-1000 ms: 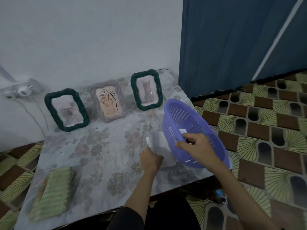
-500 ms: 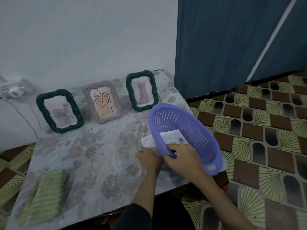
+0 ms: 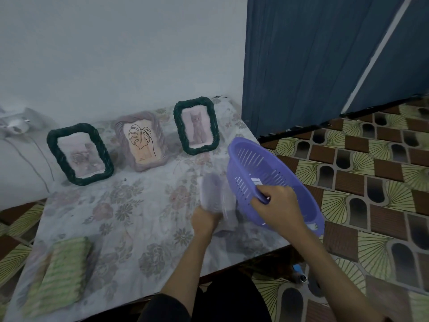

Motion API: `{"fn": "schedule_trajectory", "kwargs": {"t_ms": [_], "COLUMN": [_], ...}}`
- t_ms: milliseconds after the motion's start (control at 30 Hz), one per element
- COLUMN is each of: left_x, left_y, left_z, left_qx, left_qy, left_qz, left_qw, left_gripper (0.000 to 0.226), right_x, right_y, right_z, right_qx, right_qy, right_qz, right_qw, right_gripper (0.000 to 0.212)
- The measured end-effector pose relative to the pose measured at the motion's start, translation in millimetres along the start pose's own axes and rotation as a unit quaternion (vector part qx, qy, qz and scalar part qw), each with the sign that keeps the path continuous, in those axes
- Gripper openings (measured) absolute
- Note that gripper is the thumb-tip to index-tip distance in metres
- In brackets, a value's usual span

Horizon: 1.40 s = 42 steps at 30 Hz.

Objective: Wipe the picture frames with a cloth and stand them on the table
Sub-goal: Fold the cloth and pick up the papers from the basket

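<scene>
Three picture frames stand upright along the back of the tabletop (image 3: 130,219) near the wall: a dark green one (image 3: 80,154) at left, a mauve one (image 3: 142,143) in the middle, another dark green one (image 3: 196,125) at right. The right hand (image 3: 276,206) grasps the rim of a tilted purple basket (image 3: 274,182) at the tabletop's right edge. The left hand (image 3: 205,218) grips a pale, motion-blurred item (image 3: 214,194), possibly the cloth; a green striped folded cloth (image 3: 61,273) lies at front left.
</scene>
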<state>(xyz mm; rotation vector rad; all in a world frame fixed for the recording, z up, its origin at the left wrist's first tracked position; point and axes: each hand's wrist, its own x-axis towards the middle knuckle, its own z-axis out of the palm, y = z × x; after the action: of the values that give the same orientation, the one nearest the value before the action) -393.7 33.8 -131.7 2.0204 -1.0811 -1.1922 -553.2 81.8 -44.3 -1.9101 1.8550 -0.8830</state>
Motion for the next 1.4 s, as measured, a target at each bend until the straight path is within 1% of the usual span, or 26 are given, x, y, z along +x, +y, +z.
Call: {"fn": "schedule_trajectory", "kwargs": {"t_ms": [100, 200, 267, 333, 400, 433, 467, 533, 567, 600, 667, 700, 733, 767, 800, 833, 900, 933, 967, 1000, 1067, 1133, 1200, 1300, 1367, 1400], "left_x": [7, 5, 0, -8, -19, -23, -27, -33, -39, -44, -54, -57, -58, -59, -56, -55, -54, -53, -51, -47, -41, -37, -35, -31, -29, -28], "left_y": [-7, -5, 1, 12, 26, 33, 39, 47, 51, 55, 59, 60, 60, 59, 57, 57, 59, 62, 66, 68, 69, 68, 65, 58, 54, 52], "left_z": [-28, -63, -88, -109, -121, -123, -123, -117, -110, -100, -80, -68, -56, -45, -34, -27, -21, -19, -16, -13, -4, 5, 12, 20, 23, 23], "left_qx": [-0.063, -0.083, -0.058, -0.003, 0.055, 0.095, 0.146, 0.245, 0.290, 0.335, 0.426, 0.468, 0.500, 0.518, 0.509, 0.475, 0.330, 0.241, 0.149, 0.065, -0.057, -0.116, -0.139, -0.144, -0.153, -0.162], "left_qy": [0.042, 0.079, 0.090, 0.100, 0.111, 0.122, 0.132, 0.136, 0.123, 0.102, 0.065, 0.039, 0.003, -0.032, -0.074, -0.126, -0.232, -0.271, -0.291, -0.291, -0.244, -0.196, -0.158, -0.135, -0.123, -0.118], "left_qz": [-0.019, -0.016, 0.017, 0.078, 0.150, 0.187, 0.224, 0.299, 0.327, 0.345, 0.374, 0.381, 0.385, 0.384, 0.370, 0.343, 0.280, 0.249, 0.204, 0.149, 0.058, 0.012, -0.014, -0.026, -0.036, -0.040], "left_qw": [0.997, 0.993, 0.994, 0.992, 0.981, 0.970, 0.954, 0.912, 0.891, 0.871, 0.821, 0.796, 0.776, 0.764, 0.774, 0.801, 0.871, 0.898, 0.923, 0.943, 0.966, 0.974, 0.978, 0.980, 0.980, 0.979], "left_gripper": [0.058, 0.057, 0.047, 0.028, 0.009, 0.010, 0.011, 0.009, 0.014, 0.020, 0.031, 0.034, 0.036, 0.040, 0.050, 0.064, 0.085, 0.079, 0.065, 0.052, 0.042, 0.040, 0.043, 0.040, 0.034, 0.039], "right_x": [-2, -5, -7, -9, -9, -9, -9, -11, -10, -7, -1, 2, 5, 8, 13, 17, 26, 31, 35, 40, 46, 48, 47, 48, 50, 52], "right_y": [-4, -17, -26, -33, -36, -37, -37, -39, -40, -41, -38, -33, -28, -24, -19, -12, 1, 9, 17, 24, 29, 30, 30, 29, 30, 32], "right_z": [8, 26, 45, 63, 78, 82, 84, 80, 74, 67, 54, 50, 47, 44, 42, 41, 38, 38, 38, 41, 45, 51, 58, 71, 76, 76], "right_qx": [-0.039, -0.069, -0.059, -0.023, 0.000, 0.004, 0.018, 0.126, 0.210, 0.297, 0.439, 0.469, 0.475, 0.465, 0.442, 0.408, 0.343, 0.317, 0.297, 0.273, 0.177, 0.010, -0.090, -0.070, 0.001, 0.049], "right_qy": [-0.023, -0.062, -0.080, -0.097, -0.121, -0.133, -0.145, -0.141, -0.122, -0.107, -0.110, -0.109, -0.098, -0.071, -0.034, 0.003, 0.049, 0.051, 0.039, 0.023, -0.035, -0.112, -0.144, -0.123, -0.088, -0.067], "right_qz": [-0.007, -0.005, 0.005, 0.008, 0.014, 0.022, 0.032, 0.064, 0.097, 0.141, 0.235, 0.264, 0.283, 0.297, 0.314, 0.328, 0.353, 0.358, 0.362, 0.361, 0.327, 0.279, 0.250, 0.262, 0.298, 0.322], "right_qw": [0.999, 0.996, 0.995, 0.995, 0.993, 0.991, 0.989, 0.980, 0.965, 0.938, 0.860, 0.836, 0.828, 0.831, 0.840, 0.852, 0.869, 0.877, 0.883, 0.891, 0.928, 0.954, 0.953, 0.955, 0.950, 0.943], "right_gripper": [0.039, 0.039, 0.042, 0.043, 0.031, 0.025, 0.029, 0.030, 0.027, 0.023, 0.021, 0.026, 0.027, 0.023, 0.018, 0.018, 0.027, 0.029, 0.032, 0.037, 0.036, 0.038, 0.045, 0.046, 0.040, 0.033]}}
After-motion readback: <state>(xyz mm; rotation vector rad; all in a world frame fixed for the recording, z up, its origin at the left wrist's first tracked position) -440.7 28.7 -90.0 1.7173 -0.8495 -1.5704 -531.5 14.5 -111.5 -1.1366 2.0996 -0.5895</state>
